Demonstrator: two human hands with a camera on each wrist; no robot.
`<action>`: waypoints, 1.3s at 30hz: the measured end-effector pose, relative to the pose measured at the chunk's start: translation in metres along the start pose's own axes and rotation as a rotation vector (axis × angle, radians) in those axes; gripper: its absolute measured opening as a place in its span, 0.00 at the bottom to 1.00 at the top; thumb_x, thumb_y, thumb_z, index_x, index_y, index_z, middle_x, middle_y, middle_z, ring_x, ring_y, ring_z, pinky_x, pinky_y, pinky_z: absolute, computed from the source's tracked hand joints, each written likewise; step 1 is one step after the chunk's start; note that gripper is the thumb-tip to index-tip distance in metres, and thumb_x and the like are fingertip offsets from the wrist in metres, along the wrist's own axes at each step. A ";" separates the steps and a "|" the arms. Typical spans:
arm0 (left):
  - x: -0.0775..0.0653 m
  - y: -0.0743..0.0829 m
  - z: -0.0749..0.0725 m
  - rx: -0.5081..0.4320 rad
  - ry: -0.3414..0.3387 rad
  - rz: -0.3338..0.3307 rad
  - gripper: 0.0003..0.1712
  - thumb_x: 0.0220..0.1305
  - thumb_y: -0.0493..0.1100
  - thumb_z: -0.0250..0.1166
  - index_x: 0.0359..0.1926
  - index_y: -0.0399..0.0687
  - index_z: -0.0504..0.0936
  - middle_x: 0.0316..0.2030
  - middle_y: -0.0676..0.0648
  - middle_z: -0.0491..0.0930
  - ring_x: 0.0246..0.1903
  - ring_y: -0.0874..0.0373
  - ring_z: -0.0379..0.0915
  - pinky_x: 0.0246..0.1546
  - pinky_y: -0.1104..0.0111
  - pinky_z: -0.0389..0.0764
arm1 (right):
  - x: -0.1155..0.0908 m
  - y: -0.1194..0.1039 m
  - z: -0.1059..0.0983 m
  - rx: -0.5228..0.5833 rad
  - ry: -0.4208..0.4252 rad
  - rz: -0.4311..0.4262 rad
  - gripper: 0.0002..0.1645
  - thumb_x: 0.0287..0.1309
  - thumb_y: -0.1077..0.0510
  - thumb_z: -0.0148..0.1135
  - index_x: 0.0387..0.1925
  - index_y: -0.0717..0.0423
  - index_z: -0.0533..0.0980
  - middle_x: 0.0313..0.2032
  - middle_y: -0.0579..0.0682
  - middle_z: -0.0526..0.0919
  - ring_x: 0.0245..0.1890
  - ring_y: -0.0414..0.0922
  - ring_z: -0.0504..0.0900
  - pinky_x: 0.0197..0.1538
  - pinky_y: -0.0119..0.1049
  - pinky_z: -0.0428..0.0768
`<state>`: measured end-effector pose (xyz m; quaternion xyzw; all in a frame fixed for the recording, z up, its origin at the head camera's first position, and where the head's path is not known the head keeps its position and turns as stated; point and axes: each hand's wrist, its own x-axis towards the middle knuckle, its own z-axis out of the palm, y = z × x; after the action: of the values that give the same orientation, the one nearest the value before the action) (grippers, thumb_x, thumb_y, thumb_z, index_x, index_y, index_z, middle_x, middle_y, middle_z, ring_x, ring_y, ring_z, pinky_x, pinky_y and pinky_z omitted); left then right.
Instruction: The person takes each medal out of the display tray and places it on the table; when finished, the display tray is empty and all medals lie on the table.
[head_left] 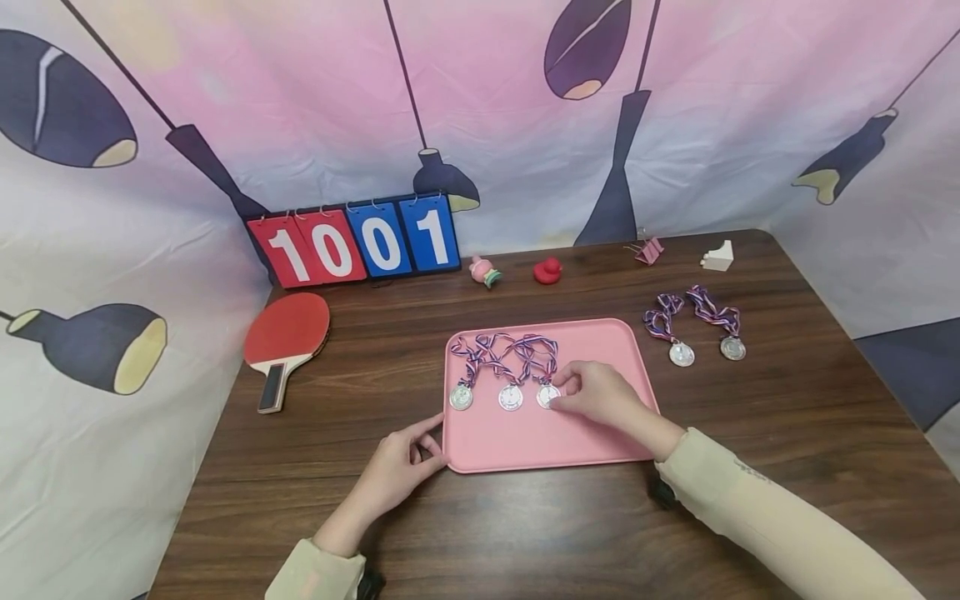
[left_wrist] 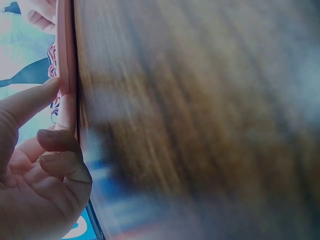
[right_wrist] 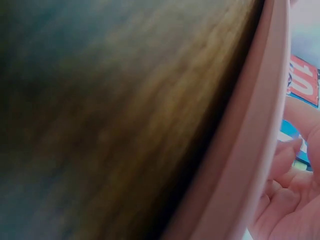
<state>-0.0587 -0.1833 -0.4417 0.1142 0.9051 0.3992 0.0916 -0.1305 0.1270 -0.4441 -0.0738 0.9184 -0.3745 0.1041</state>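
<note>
Three silver medals with red, white and blue striped ribbons lie side by side on a pink tray (head_left: pixel 525 437): a left medal (head_left: pixel 461 397), a middle medal (head_left: pixel 511 397) and a right medal (head_left: pixel 545 394). My right hand (head_left: pixel 600 392) pinches the right medal between thumb and index finger. In the right wrist view the tray's rim hides part of that hand (right_wrist: pixel 292 200), and the medal is out of sight. My left hand (head_left: pixel 401 467) touches the tray's left edge with extended index finger and thumb; its other fingers bend inward (left_wrist: pixel 50 175).
Two more medals, a nearer-in one (head_left: pixel 682 353) and an outer one (head_left: pixel 732 347), lie right of the tray. A paddle (head_left: pixel 288 333) is at left. Along the back stand a flip scoreboard (head_left: pixel 356 242), pink figurine (head_left: pixel 483 271), red duck (head_left: pixel 547 270), pink binder clip (head_left: pixel 648 251) and white block (head_left: pixel 718 257).
</note>
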 end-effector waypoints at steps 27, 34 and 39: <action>0.001 -0.005 0.001 -0.002 -0.005 0.001 0.30 0.50 0.41 0.69 0.56 0.48 0.73 0.22 0.58 0.75 0.13 0.63 0.61 0.14 0.72 0.64 | -0.002 0.000 -0.004 0.010 -0.025 -0.077 0.10 0.39 0.55 0.71 0.24 0.49 0.76 0.20 0.40 0.77 0.22 0.37 0.74 0.31 0.34 0.70; 0.001 -0.006 0.001 0.000 -0.007 -0.007 0.30 0.49 0.42 0.69 0.56 0.48 0.73 0.22 0.58 0.75 0.13 0.63 0.61 0.14 0.72 0.64 | 0.000 0.002 -0.011 0.116 -0.107 -0.088 0.10 0.40 0.54 0.71 0.25 0.51 0.77 0.21 0.43 0.78 0.23 0.40 0.75 0.33 0.35 0.72; 0.001 -0.006 0.001 0.005 -0.011 -0.007 0.30 0.49 0.42 0.69 0.56 0.48 0.73 0.22 0.58 0.75 0.13 0.63 0.61 0.14 0.72 0.64 | 0.000 0.002 -0.020 0.213 -0.140 -0.049 0.12 0.41 0.51 0.71 0.28 0.51 0.78 0.23 0.45 0.80 0.25 0.42 0.77 0.32 0.36 0.72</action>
<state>-0.0607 -0.1865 -0.4469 0.1136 0.9059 0.3962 0.0979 -0.1357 0.1419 -0.4317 -0.1108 0.8618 -0.4663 0.1659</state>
